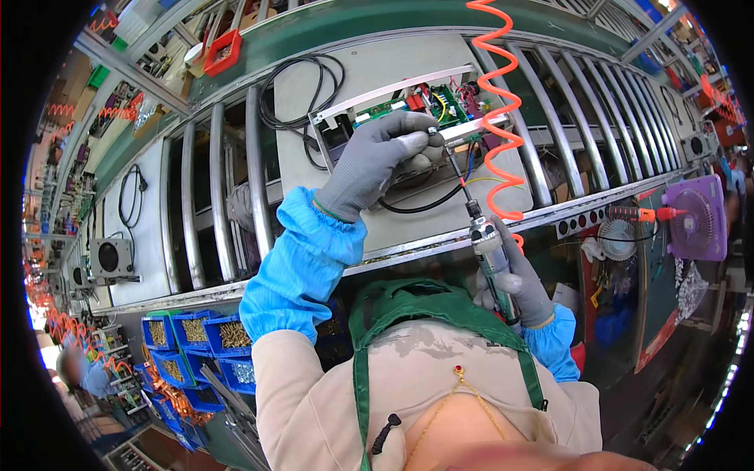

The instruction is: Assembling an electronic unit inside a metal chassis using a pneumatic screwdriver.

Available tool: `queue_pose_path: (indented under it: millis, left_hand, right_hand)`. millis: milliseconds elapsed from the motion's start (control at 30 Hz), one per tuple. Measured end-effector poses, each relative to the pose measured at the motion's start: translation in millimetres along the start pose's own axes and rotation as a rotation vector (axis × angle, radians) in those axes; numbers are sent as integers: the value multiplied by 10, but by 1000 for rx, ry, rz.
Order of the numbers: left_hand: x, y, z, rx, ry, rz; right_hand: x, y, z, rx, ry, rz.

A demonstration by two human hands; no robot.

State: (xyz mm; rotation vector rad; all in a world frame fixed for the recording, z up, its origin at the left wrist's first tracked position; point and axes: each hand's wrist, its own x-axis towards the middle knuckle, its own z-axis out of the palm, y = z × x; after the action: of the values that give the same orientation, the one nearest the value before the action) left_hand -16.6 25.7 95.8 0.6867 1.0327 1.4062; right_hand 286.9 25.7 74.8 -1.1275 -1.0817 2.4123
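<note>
Nearest me is the wearer's green apron (416, 310), on the near side of the open metal chassis (393, 91), which I'm using as reference. Blue bins (194, 328) of small brass-coloured hardware sit near-left of the chassis. My right hand (525, 281), grey glove, is near-right of it, fingers wrapped round the body of a power screwdriver (488, 247), which slants up toward the near edge of the chassis. My left hand (377, 157), also gloved, is at that same near edge, thumb and fingers in a narrow pinch just beside the driver's bit; I can't tell if a small part is between them, or if the bit touches anything. An orange coiled hose (503, 102) hangs in front of the chassis's right end. Inside the chassis I see a green circuit board (452, 115) with wires over it. Chassis rests tilted in my view on a pale board (436, 220); a looped black cable (271, 106) lies left of it. Conveyor rollers (558, 118) run either side of it. Purple fan (695, 220) stands well to its right; red tray (223, 52) is beyond it, far-left.
</note>
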Motion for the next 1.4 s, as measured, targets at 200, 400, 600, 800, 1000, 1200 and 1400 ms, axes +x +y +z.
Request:
queue_pose_path:
  millis: [200, 400, 600, 800, 1000, 1200, 1400]
  left_hand:
    - [48, -32, -79, -216, 17, 22]
    - [337, 45, -168, 774, 32, 318]
    - [651, 92, -131, 1105, -110, 168]
    - [828, 131, -117, 1144, -119, 44]
    - [883, 72, -193, 1082, -132, 54]
    - [891, 39, -191, 1059, -153, 113]
    - [806, 87, -123, 1096, -147, 86]
  right_hand:
    - [15, 24, 0, -22, -6, -5]
    - [24, 96, -9, 9, -23, -39]
    - [47, 112, -21, 9, -25, -32]
    - [23, 84, 28, -10, -7, -22]
    - [14, 101, 109, -12, 11, -40]
    - [-4, 124, 145, 20, 17, -44]
    - [-19, 135, 211, 48, 28, -54]
